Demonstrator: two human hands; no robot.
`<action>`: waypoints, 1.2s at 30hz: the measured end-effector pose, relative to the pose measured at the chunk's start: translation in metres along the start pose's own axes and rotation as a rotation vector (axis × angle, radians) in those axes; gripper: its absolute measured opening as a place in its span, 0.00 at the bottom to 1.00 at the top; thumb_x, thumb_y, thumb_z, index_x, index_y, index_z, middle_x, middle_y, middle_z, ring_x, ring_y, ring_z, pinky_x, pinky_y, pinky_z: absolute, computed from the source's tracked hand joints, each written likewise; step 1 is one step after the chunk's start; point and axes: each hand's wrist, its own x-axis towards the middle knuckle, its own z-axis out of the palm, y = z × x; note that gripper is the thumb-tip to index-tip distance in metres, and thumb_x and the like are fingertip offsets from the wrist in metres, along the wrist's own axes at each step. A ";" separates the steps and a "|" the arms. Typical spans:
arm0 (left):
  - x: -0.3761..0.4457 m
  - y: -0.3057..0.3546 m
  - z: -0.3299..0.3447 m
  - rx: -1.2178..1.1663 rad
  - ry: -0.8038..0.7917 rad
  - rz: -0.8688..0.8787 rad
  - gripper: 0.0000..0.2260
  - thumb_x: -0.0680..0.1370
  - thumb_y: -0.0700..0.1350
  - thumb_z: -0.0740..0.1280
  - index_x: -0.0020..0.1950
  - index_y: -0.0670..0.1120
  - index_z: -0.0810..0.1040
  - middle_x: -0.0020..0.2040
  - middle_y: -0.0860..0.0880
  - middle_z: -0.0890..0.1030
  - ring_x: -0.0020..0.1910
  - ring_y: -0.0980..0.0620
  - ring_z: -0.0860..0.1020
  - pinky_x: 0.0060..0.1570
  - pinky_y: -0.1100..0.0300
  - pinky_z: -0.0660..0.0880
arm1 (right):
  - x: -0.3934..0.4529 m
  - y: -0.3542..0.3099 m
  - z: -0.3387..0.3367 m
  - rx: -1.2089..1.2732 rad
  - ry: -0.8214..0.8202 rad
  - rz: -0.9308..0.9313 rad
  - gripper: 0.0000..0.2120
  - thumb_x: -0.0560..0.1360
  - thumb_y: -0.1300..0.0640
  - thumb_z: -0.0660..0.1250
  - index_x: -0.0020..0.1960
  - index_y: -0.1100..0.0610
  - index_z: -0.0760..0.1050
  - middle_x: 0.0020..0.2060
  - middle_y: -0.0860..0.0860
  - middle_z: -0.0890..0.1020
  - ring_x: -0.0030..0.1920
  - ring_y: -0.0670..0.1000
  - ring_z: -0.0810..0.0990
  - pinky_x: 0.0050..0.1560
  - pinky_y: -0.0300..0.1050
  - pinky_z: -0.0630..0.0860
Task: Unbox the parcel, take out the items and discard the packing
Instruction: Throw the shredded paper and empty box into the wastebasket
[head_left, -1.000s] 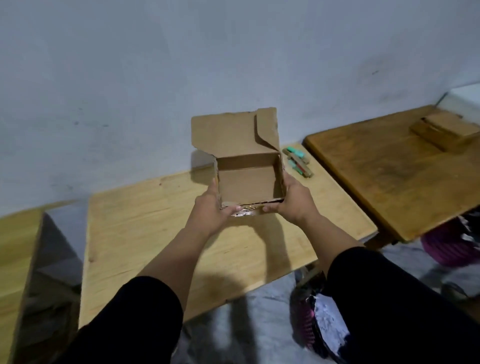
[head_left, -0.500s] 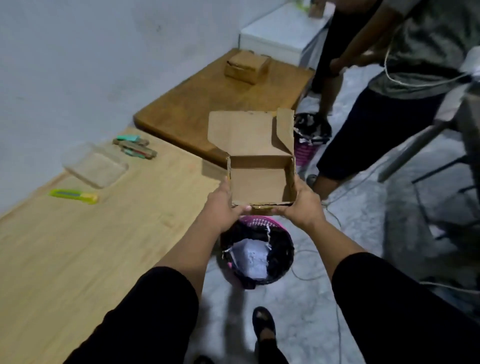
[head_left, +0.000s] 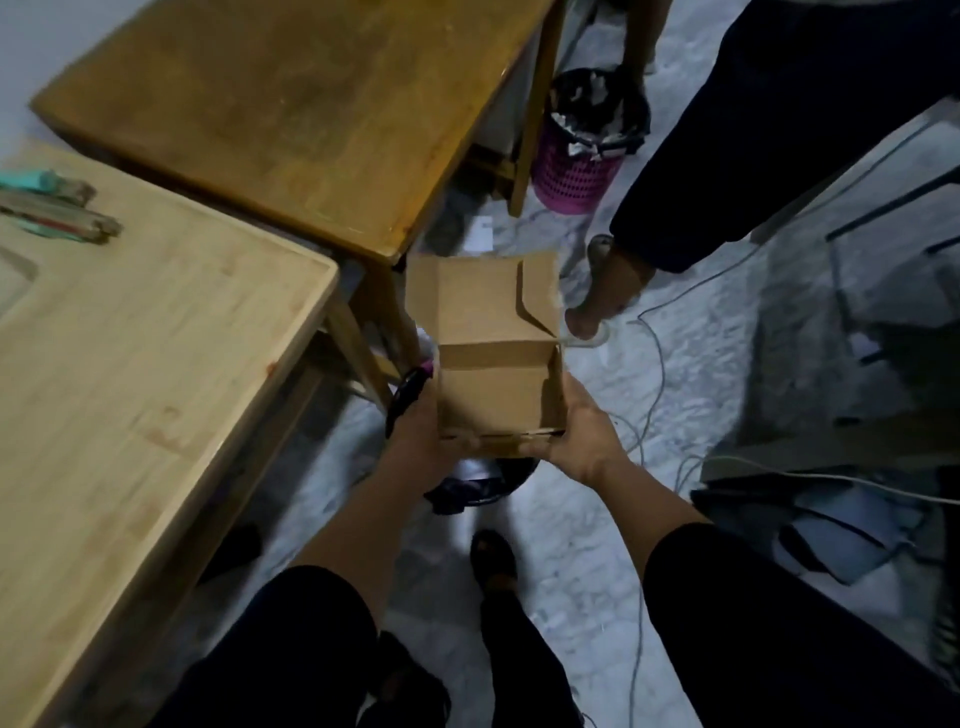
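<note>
I see a small brown cardboard box (head_left: 496, 400) at the centre of the frame, held off the floor and clear of the worktops. It is open and I can see only bare cardboard inside. Its lid flap (head_left: 480, 301) stands up at the far side, with a side tab folded inward at the right. The left hand (head_left: 415, 436) and right hand (head_left: 584, 434) grip its near corners. Directly beneath it sits a dark-lined bin (head_left: 478, 486), mostly hidden.
</note>
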 end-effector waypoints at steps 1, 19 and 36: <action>0.007 -0.003 0.006 0.031 -0.003 -0.026 0.41 0.71 0.53 0.70 0.76 0.49 0.50 0.71 0.44 0.65 0.68 0.43 0.67 0.64 0.47 0.69 | 0.009 0.003 0.003 -0.048 -0.051 -0.013 0.50 0.63 0.52 0.77 0.75 0.52 0.50 0.70 0.54 0.65 0.68 0.56 0.66 0.67 0.49 0.67; 0.048 0.087 -0.045 0.628 0.309 0.090 0.12 0.75 0.43 0.65 0.56 0.38 0.73 0.51 0.39 0.75 0.50 0.40 0.74 0.49 0.49 0.74 | 0.066 -0.088 -0.066 -0.695 -0.138 -0.232 0.27 0.79 0.50 0.56 0.72 0.63 0.55 0.72 0.59 0.60 0.72 0.57 0.61 0.71 0.51 0.61; -0.045 0.178 -0.280 0.631 0.815 -0.056 0.17 0.81 0.49 0.55 0.62 0.38 0.67 0.60 0.39 0.72 0.59 0.42 0.72 0.56 0.52 0.70 | 0.011 -0.341 -0.149 -0.815 0.220 -0.689 0.28 0.79 0.47 0.54 0.73 0.60 0.54 0.75 0.57 0.56 0.75 0.56 0.56 0.70 0.53 0.64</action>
